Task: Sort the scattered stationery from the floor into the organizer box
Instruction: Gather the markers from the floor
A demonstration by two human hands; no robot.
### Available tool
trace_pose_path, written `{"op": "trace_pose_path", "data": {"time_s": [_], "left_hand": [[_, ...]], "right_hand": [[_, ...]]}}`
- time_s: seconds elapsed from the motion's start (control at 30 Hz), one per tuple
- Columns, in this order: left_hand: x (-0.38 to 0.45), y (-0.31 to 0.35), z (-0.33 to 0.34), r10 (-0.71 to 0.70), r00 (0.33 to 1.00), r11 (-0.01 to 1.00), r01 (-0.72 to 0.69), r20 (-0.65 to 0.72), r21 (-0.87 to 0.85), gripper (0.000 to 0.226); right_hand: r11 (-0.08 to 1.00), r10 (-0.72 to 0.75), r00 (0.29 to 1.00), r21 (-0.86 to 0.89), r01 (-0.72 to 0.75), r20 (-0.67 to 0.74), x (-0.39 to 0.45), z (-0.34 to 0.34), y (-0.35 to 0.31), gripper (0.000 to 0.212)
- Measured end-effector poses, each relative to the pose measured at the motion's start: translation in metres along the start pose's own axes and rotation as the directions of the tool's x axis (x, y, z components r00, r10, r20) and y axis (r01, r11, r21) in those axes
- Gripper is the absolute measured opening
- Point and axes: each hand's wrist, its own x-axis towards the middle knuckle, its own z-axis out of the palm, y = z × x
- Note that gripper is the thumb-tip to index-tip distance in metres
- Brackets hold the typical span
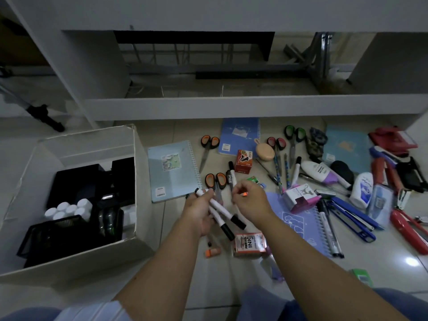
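Observation:
My left hand [199, 210] grips two white markers with black caps [223, 215] above the tiled floor. Beside it, my right hand [251, 200] is curled with its fingertips pinching a small orange object [244, 194]. A cardboard organizer box [25, 230] sits on the floor to the left; it holds black trays [76, 179] and several white bottle caps [69, 209]. Stationery is scattered ahead and to the right: orange-handled scissors [217, 180], a black marker [231, 176], a refill ink packet [249, 244] and light blue notebooks [172, 170].
A white desk frame [208, 105] crosses the far side. More scissors [294, 135], staplers [352, 214], a red hole punch [393, 137], white bottles [361, 186] and pens [331, 230] crowd the floor at right. A small orange cap piece [212, 252] lies below my left hand.

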Motion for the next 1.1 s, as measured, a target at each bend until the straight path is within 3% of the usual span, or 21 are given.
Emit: {"op": "trace_pose_path", "data": {"time_s": [0.07, 0.2, 0.3, 0.47, 0.67, 0.8, 0.93, 1.1], "left_hand": [[0.006, 0.001, 0.002, -0.012, 0.999, 1.0, 0.011, -0.039, -0.029, 0.019], [0.016, -0.001, 0.007, -0.014, 0.998, 1.0, 0.013, -0.069, -0.009, 0.019], [0.026, -0.004, 0.008, -0.015, 0.998, 1.0, 0.015, -0.062, -0.001, 0.006], [0.032, -0.005, 0.01, -0.017, 1.0, 0.998, 0.016, -0.022, -0.061, 0.013], [0.03, -0.004, 0.021, 0.012, 1.0, 0.997, -0.014, -0.025, -0.076, 0.022], [0.023, -0.004, 0.03, 0.075, 0.997, 0.997, -0.075, -0.023, -0.002, 0.016], [0.013, -0.002, 0.039, 0.159, 0.987, 0.986, -0.157, -0.027, 0.062, 0.006], [0.0, -0.006, 0.053, 0.367, 0.926, 0.861, -0.373, 0.085, 0.347, 0.011]], "right_hand": [[0.99, 0.053, 0.996, -0.124, -0.062, -0.072, 0.009, 0.0, 0.011, 0.008], [0.908, 0.164, 0.986, -0.388, -0.158, -0.018, 0.021, 0.009, 0.026, 0.021], [0.881, 0.198, 0.979, -0.431, -0.195, -0.04, 0.027, 0.017, 0.028, 0.021], [0.862, 0.201, 0.974, -0.453, -0.228, -0.109, 0.034, 0.016, 0.031, 0.019], [0.923, 0.212, 0.961, -0.288, -0.257, -0.177, 0.03, 0.0, 0.034, 0.016], [0.98, 0.115, 0.949, -0.125, -0.157, -0.293, 0.027, -0.019, 0.03, 0.017], [0.997, 0.07, 0.961, 0.052, -0.058, -0.268, 0.026, -0.039, 0.017, 0.015], [0.98, -0.025, 0.967, 0.184, 0.074, -0.254, 0.015, -0.063, -0.008, 0.014]]}}
